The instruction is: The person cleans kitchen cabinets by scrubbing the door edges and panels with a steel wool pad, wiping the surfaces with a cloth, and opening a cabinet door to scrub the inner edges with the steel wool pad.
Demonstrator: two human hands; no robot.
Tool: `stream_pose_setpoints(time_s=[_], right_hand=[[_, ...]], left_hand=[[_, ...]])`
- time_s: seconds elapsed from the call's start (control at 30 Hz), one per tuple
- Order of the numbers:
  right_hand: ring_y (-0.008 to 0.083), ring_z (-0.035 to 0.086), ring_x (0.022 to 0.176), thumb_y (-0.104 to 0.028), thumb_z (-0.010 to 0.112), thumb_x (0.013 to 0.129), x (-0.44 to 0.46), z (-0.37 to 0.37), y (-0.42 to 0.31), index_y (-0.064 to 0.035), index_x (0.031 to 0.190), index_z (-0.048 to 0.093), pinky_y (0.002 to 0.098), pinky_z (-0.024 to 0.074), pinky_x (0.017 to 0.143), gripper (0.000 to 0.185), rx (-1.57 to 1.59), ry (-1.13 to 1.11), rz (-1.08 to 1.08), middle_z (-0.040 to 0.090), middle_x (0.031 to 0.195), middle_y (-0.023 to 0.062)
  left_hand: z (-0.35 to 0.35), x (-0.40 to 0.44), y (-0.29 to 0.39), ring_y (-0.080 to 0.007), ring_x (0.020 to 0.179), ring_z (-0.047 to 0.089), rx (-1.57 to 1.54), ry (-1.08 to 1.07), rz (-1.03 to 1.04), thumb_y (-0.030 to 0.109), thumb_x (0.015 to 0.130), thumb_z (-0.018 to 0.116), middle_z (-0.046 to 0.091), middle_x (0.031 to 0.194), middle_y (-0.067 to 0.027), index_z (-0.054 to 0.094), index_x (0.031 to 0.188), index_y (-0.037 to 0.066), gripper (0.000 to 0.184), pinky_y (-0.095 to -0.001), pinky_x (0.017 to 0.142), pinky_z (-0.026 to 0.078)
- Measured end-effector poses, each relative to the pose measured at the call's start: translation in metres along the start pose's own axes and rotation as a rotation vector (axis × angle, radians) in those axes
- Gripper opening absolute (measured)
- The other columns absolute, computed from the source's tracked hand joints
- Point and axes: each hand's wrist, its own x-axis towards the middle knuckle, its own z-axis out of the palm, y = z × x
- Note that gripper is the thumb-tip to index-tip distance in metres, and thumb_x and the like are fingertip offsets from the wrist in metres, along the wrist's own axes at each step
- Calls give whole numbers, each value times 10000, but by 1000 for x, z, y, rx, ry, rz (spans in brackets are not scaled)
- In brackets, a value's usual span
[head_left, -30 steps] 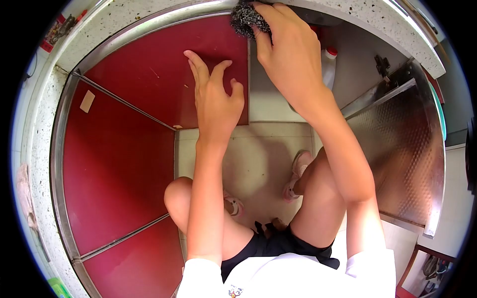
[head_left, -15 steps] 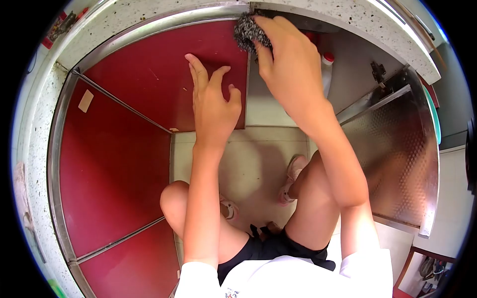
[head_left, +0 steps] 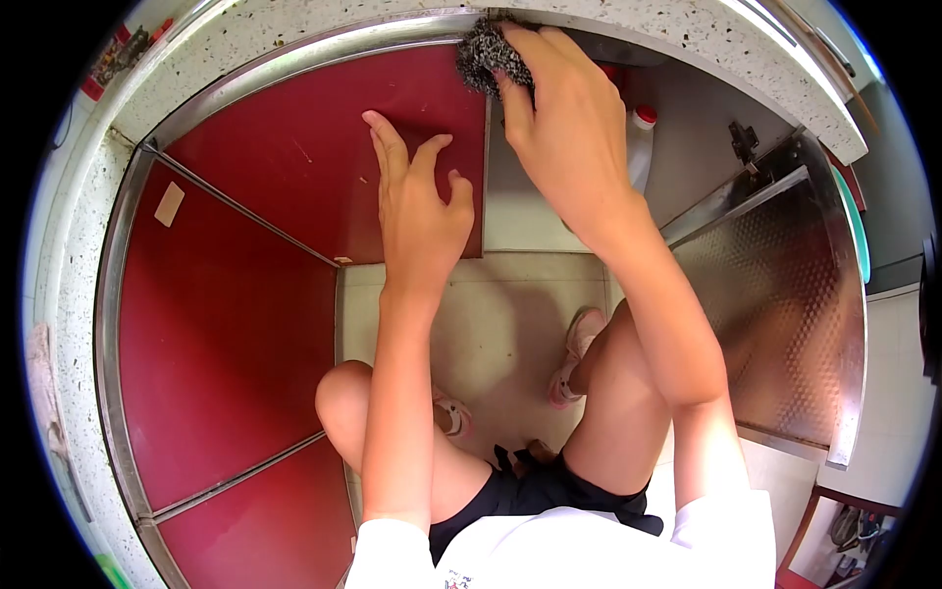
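The right hand (head_left: 574, 128) was partly closed, its thumb and fingers curved around the right side of a dark, wiry scouring pad (head_left: 481, 59). The pad lay at the fingertips, on the side of the right hand toward the person's left, and projected beyond the grasp in that direction. It overlapped, in this view, the upper right corner of the red panel (head_left: 285, 147) and the metal rail (head_left: 324, 55) along that panel's upper edge, just below the speckled stone rim (head_left: 677, 31). Its outline was rounded and irregular, so no clear long axis could be assigned; how firmly it was pressed against the rail could not be told.

The left hand (head_left: 427, 206) was open, with spread, loosely bent fingers and nothing in its hold. It lay in front of the red panel, below and to the left of the pad and apart from it; whether its fingertips touched the panel could not be told. The right hand was thus the nearer of the two, being in contact with the pad. To the right of the panel, partly behind the right hand, was the open compartment (head_left: 702, 123), in which a pale bottle with a red cap (head_left: 645, 116) was partly visible.
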Motion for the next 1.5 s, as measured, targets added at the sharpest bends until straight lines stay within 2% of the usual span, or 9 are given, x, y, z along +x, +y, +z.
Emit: stream_pose_setpoints(time_s=[0.13, 0.2, 0.33, 0.4, 0.83, 0.93, 1.13, 1.2, 1.5], right_hand=[[358, 595, 781, -37, 642, 820, -3, 3, 2, -18, 1129, 630, 412, 473, 659, 311, 3, 24, -20, 601, 895, 139], [303, 605, 856, -30, 671, 771, -6, -3, -3, -34, 1103, 625, 401, 526, 667, 336, -81, -80, 40, 598, 931, 102], [304, 602, 855, -31, 675, 769, -6, -5, -4, -32, 1116, 619, 403, 525, 672, 351, -53, -68, 49, 594, 932, 103], [304, 599, 860, -29, 675, 771, -7, -5, -3, -38, 1137, 614, 402, 525, 679, 372, -12, -22, 32, 590, 932, 102], [304, 606, 894, -26, 655, 777, -10, -2, -4, -44, 1195, 601, 414, 525, 709, 422, -44, -127, 57, 594, 947, 108], [339, 585, 777, -32, 634, 832, -7, 1, 1, -71, 1220, 602, 403, 470, 676, 392, 39, -18, 36, 570, 866, 126], [335, 586, 774, -33, 629, 836, -7, -3, -1, -77, 1211, 614, 398, 470, 668, 379, -29, -80, 56, 576, 867, 119], [301, 613, 871, -33, 649, 779, -10, -4, -1, -63, 1195, 609, 407, 527, 682, 419, -71, -132, 43, 597, 925, 103], [301, 617, 840, -43, 648, 782, -3, 11, 11, -101, 1164, 637, 406, 520, 669, 387, 3, 2, 36, 584, 895, 97]], left_hand=[[0, -1, -1, -432, 1436, 195, 48, 13, 35, 93, 868, 574, 65, 1575, -281, 610, 1219, 37, 357, -440, 1119, 312], [0, 0, -2, -431, 1432, 208, 28, 9, 23, 95, 868, 574, 62, 1576, -279, 612, 1219, 41, 358, -437, 1100, 340], [-1, 0, -1, -425, 1435, 206, 35, 2, 16, 94, 867, 573, 65, 1577, -275, 614, 1220, 47, 358, -439, 1103, 336], [-2, 1, 2, -453, 1433, 191, -18, 12, 14, 62, 840, 552, 105, 1542, -341, 623, 1163, -24, 342, -462, 1103, 324], [1, 0, -1, -458, 1433, 190, 17, 43, 58, 61, 840, 554, 97, 1542, -344, 619, 1171, -27, 349, -466, 1100, 328], [-1, 0, 1, -454, 1434, 191, 3, 15, 23, 64, 845, 555, 95, 1544, -342, 618, 1173, -26, 346, -467, 1104, 325], [0, -2, -1, -447, 1436, 189, 23, 31, 49, 68, 847, 555, 86, 1555, -322, 620, 1171, -25, 344, -466, 1107, 318], [-1, -2, -2, -444, 1436, 193, 38, 17, 41, 69, 848, 555, 84, 1558, -316, 622, 1168, -25, 341, -470, 1103, 322], [1, -3, -2, -407, 1446, 195, 34, 7, 5, 88, 865, 570, 59, 1586, -253, 620, 1204, 42, 347, -439, 1129, 303]])
